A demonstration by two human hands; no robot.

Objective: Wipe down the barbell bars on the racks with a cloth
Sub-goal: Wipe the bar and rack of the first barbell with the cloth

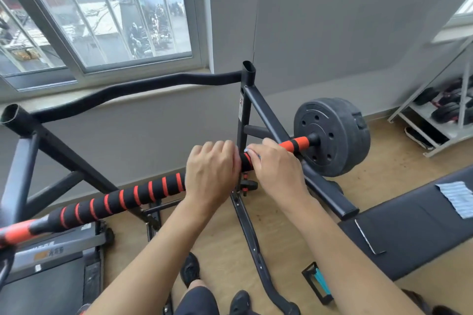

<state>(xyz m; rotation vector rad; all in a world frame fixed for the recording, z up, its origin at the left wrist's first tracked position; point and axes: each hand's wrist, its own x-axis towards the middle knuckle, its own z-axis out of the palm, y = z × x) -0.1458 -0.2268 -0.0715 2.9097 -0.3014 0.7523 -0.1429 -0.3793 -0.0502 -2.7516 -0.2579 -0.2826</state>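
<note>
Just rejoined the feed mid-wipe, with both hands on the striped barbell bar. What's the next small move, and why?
Probably slide the right hand, with the cloth under its fingers, along the barbell bar toward the weight plate, while the left hand grips the bar steady. The orange stretch beside the plate lies just past that hand.

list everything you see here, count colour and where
barbell bar: 1, black with orange stripes, across the rack
weight plate: 1, black, bar's right end
rack: 1, black, centre
bench: 1, black, right
striped cloth: 1, blue-grey, on the bench
treadmill: 1, black, lower left
shelf: 1, grey, far right
pale wipe: 1, whitish, on the bar, mostly covered
left hand: grips the bar
right hand: holds the wipe on the bar
</note>
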